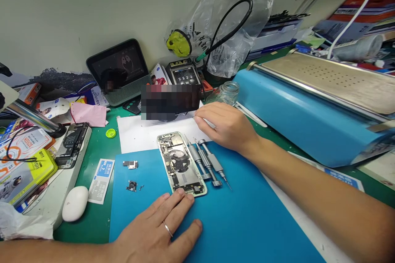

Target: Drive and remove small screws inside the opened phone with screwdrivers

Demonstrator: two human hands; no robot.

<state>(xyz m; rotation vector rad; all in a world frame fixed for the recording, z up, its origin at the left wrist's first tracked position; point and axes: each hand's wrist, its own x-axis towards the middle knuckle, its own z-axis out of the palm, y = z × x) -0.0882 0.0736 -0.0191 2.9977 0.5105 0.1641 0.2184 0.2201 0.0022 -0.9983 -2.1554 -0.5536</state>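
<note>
An opened phone housing (182,166), its inner boards and connectors showing, lies on the blue mat (247,213). My left hand (163,226), with a ring on one finger, has its fingers stretched out and its fingertips at the housing's lower edge. Beyond the housing, over the white paper (132,131), my right hand (226,127) has its fingers closed together. What they hold, if anything, is hidden. Several small grey screwdrivers (205,162) lie between the housing and my right forearm. Left of the housing are a small metal part (131,164) and a dark circuit piece (132,186).
A large blue machine (286,111) stands at the right. A glass jar (226,92) and a dark box (185,100), partly blurred out, are behind my right hand. On the left are a white earbud case (75,203), a green cap (110,133) and another opened phone (72,144).
</note>
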